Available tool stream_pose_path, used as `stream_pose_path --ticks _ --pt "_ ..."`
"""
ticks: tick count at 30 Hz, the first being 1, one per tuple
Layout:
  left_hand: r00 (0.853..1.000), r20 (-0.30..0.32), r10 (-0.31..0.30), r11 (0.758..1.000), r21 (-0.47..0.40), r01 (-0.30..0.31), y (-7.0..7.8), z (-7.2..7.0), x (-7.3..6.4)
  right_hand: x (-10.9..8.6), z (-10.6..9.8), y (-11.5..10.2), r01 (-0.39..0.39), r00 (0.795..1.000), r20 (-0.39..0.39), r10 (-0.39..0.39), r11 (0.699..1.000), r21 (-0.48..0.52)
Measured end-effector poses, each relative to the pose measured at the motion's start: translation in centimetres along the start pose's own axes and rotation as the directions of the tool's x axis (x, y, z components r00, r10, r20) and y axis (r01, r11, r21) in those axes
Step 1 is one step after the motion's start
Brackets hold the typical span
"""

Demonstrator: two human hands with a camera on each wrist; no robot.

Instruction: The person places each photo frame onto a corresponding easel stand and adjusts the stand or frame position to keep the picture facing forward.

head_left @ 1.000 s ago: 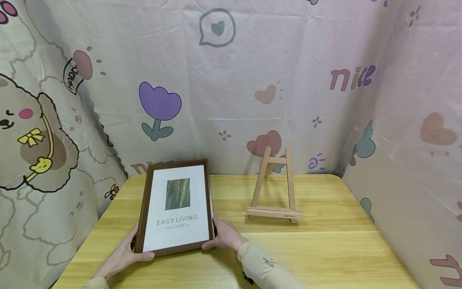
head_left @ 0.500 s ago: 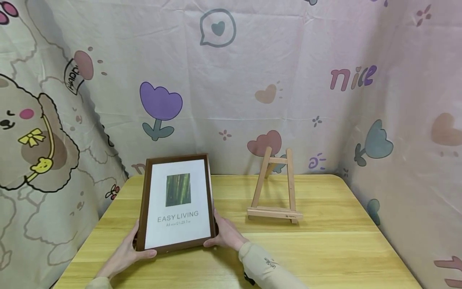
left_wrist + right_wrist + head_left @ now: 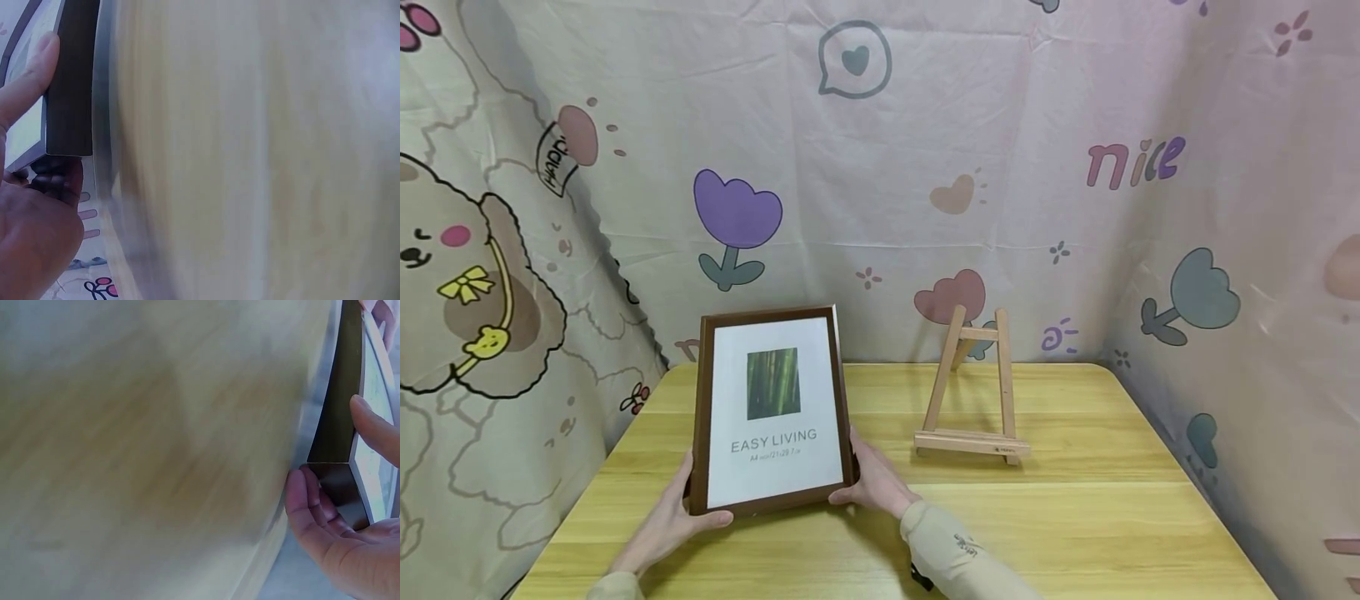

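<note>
A dark brown picture frame (image 3: 775, 467) with a white insert, a small green bamboo picture and the words EASY LIVING tilts up above the table's left half. My left hand (image 3: 666, 517) grips its lower left corner, thumb on the front edge. At the lower right corner my right hand (image 3: 874, 479) holds it too. In the left wrist view the left thumb (image 3: 39, 72) lies over the front, with fingers at the side. The right wrist view shows the right hand's curled fingers (image 3: 312, 509) around the frame's corner. A small wooden easel (image 3: 972, 442) stands to the right, untouched.
The wooden table (image 3: 1075, 517) has rounded back corners. Behind it and at both sides hangs a printed curtain (image 3: 880, 150), close to the table's edges. The easel stands toward the back right, a short way from the right hand.
The picture frame has risen and tipped more upright, its top edge moving up the view. Both hands have gone slightly up and to the right with it. The easel has stayed put.
</note>
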State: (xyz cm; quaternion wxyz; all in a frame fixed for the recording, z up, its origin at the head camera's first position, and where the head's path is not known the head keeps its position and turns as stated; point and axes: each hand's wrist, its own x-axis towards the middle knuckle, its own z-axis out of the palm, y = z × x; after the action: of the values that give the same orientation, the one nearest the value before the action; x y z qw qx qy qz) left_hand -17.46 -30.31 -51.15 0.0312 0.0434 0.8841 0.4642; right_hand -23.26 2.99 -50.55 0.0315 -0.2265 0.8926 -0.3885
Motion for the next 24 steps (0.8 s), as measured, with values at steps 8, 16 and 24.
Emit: stream_pose_path --ticks 8,16,24 --pt "0.996 -0.056 0.065 0.998 -0.003 -0.066 0.3 0.6 0.5 -0.1 -0.5 0.2 0.019 0.999 -0.038 -0.019 1.0 0.012" --pt "0.995 -0.078 0.06 0.998 0.009 -0.059 0.9 1.0 0.8 -0.1 -1.0 0.6 0.021 0.998 -0.053 -0.017 0.997 0.071" --pt "0.991 -0.111 0.076 0.997 0.031 -0.073 1.4 1.5 0.9 -0.3 -1.4 0.9 0.016 0.997 -0.073 -0.009 0.995 0.094"
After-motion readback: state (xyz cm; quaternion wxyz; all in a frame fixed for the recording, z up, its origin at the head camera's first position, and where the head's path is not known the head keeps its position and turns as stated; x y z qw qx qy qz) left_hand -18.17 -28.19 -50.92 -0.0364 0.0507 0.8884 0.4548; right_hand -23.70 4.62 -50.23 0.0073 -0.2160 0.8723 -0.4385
